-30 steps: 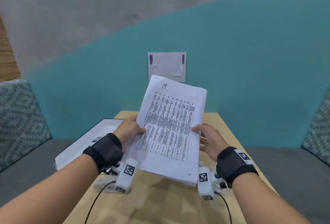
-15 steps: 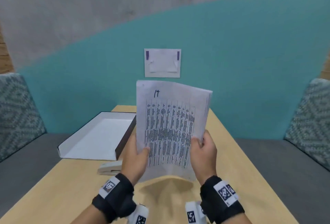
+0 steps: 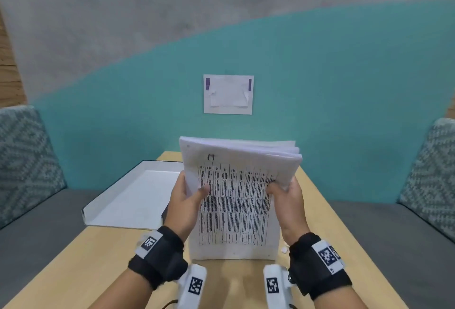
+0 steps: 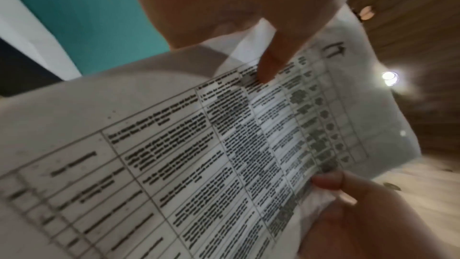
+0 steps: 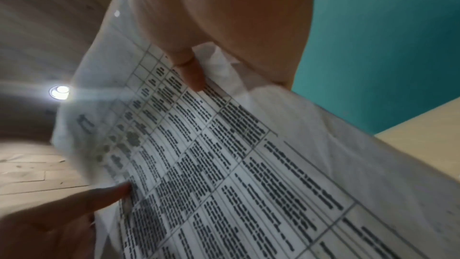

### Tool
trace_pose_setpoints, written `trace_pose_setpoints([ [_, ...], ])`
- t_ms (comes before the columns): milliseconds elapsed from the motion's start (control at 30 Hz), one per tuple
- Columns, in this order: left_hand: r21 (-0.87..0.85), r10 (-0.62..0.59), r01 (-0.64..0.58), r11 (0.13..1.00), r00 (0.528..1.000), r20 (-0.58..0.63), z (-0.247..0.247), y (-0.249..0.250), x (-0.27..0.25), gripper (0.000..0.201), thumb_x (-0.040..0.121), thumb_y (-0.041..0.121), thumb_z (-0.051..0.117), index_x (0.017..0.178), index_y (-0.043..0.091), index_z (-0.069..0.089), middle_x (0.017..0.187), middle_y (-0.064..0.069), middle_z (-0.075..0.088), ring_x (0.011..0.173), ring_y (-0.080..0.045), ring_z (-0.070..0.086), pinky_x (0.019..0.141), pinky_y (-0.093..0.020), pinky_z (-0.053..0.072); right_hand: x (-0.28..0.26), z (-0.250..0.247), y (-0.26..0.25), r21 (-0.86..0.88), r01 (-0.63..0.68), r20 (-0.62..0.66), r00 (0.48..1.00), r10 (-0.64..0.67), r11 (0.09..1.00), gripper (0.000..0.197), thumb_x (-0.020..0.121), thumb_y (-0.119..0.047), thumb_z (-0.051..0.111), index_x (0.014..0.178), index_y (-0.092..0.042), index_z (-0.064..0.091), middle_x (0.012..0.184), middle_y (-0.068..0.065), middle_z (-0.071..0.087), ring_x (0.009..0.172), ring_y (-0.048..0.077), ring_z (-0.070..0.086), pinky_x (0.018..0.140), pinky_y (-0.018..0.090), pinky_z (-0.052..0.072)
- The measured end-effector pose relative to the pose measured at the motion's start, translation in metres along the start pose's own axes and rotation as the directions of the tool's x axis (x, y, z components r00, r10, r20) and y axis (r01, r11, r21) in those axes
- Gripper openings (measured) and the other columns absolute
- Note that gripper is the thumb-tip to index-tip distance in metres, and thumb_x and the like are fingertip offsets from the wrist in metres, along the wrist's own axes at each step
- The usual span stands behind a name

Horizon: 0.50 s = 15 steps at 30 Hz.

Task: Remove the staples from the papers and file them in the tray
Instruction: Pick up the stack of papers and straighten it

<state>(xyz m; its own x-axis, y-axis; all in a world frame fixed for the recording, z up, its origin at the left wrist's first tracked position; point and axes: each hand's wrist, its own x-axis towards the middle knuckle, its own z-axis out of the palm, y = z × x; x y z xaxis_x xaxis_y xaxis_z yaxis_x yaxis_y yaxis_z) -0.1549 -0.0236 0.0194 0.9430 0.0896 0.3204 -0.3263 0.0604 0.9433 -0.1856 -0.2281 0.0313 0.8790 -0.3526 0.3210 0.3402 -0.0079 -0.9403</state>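
Observation:
A stack of printed papers [image 3: 236, 207] with a table of text stands upright on its bottom edge on the wooden table [image 3: 98, 259], its top leaning away. My left hand [image 3: 189, 198] grips its left edge, thumb on the front sheet. My right hand [image 3: 285, 195] grips the right edge the same way. The sheets fan apart at the top right. The wrist views show the papers [image 4: 224, 145] [image 5: 224, 164] close up with both thumbs pressed on the print. A white tray [image 3: 128, 200] lies on the table to the left, nothing visible inside it.
Grey benches with patterned cushions [image 3: 24, 161] flank the table on both sides. A white sheet [image 3: 228, 94] is taped to the teal wall behind. A small white scrap [image 3: 284, 249] lies on the table by my right wrist.
The papers have come down from a raised, tilted hold to stand on their bottom edge on the table. Both hands slid up along the side edges. The stapler near the tray is now hidden.

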Motion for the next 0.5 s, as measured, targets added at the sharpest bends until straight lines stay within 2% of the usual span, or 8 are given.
trace_pose_setpoints([
  [67,0.003,0.022,-0.022,1.000,0.999,-0.027,0.006,0.000,0.000,0.032,0.096,0.004,0.062,0.118,0.026,0.058,0.119,0.001,0.073,0.113,-0.019,0.070,0.101,-0.048,0.053,0.001,0.005,-0.001,-0.019,0.044,-0.037,0.998,-0.044,0.999,0.029,0.093,0.002,0.050,0.108,-0.021,0.057,0.099,-0.003,0.071,0.083,0.008,0.068,0.071,0.025,0.053],
  [167,0.033,0.048,-0.046,0.998,0.997,-0.058,0.012,-0.002,0.000,0.031,0.098,0.009,0.059,0.124,0.025,0.054,0.123,0.003,0.070,0.117,-0.017,0.067,0.103,-0.048,0.051,0.000,0.011,0.001,-0.085,0.045,-0.087,0.995,-0.053,0.995,0.018,0.096,-0.006,0.050,0.100,-0.024,0.052,0.089,-0.002,0.067,0.072,0.017,0.061,0.064,0.034,0.052],
  [267,0.056,-0.009,0.012,0.998,0.998,-0.058,0.009,-0.013,-0.002,0.032,0.098,0.011,0.058,0.128,0.021,0.052,0.124,0.001,0.069,0.117,-0.020,0.066,0.104,-0.052,0.051,-0.004,0.013,0.012,-0.085,-0.008,-0.106,0.994,-0.001,0.996,0.019,0.092,-0.005,0.051,0.102,-0.021,0.052,0.088,0.000,0.068,0.070,0.019,0.061,0.062,0.036,0.052],
  [367,0.044,-0.106,0.107,0.993,0.994,-0.034,0.006,-0.020,-0.006,0.040,0.096,0.002,0.056,0.133,0.016,0.050,0.126,-0.004,0.069,0.117,-0.024,0.066,0.104,-0.055,0.050,-0.006,0.010,0.021,-0.080,-0.074,-0.096,0.993,0.066,0.994,0.022,0.089,-0.002,0.052,0.102,-0.019,0.055,0.089,0.004,0.068,0.071,0.020,0.059,0.061,0.035,0.050],
  [500,0.038,-0.101,0.101,0.994,0.995,-0.006,0.006,-0.018,-0.004,0.042,0.097,0.001,0.055,0.136,0.016,0.049,0.128,-0.002,0.068,0.119,-0.024,0.066,0.104,-0.053,0.051,-0.003,0.008,0.016,-0.096,-0.037,-0.070,0.997,0.031,0.995,0.024,0.089,-0.002,0.053,0.099,-0.023,0.058,0.091,0.003,0.069,0.071,0.017,0.061,0.061,0.031,0.052],
])
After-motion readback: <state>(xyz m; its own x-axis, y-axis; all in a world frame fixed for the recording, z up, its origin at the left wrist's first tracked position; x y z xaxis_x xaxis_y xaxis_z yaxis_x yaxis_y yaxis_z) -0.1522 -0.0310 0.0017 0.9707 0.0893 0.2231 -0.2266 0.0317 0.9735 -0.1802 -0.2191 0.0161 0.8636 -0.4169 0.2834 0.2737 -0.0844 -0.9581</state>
